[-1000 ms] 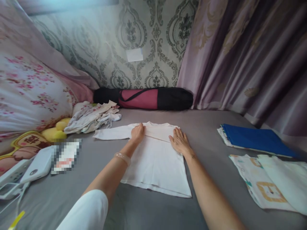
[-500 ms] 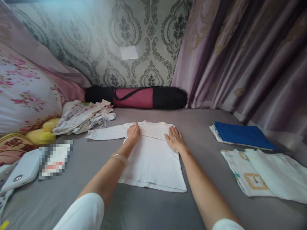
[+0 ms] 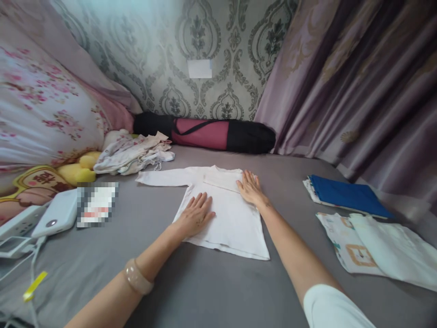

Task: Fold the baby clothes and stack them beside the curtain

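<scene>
A small white long-sleeved shirt [image 3: 232, 223] lies flat on the grey bed sheet [image 3: 211, 291]. One sleeve [image 3: 160, 177] stretches out to the left, while the other sleeve [image 3: 221, 181] is folded across the chest. My left hand [image 3: 196, 215] rests on the left side of the shirt's body, fingers spread and flat. At the right shoulder, my right hand [image 3: 251, 187] presses flat over the folded sleeve's edge, fingers extended. Neither hand grips the cloth.
A crumpled pile of clothes [image 3: 136, 152] lies back left, near a floral pillow [image 3: 44, 105]. A black and maroon bag [image 3: 201, 132] lies along the wall. Folded blue cloth [image 3: 348, 195] and pale folded clothes [image 3: 399, 246] lie right. A white power bank [image 3: 56, 213] and cables are left.
My left hand has moved from the shirt's upper chest down to its lower left side and spread flat. My right hand stays at the right shoulder. The view has shifted slightly left.
</scene>
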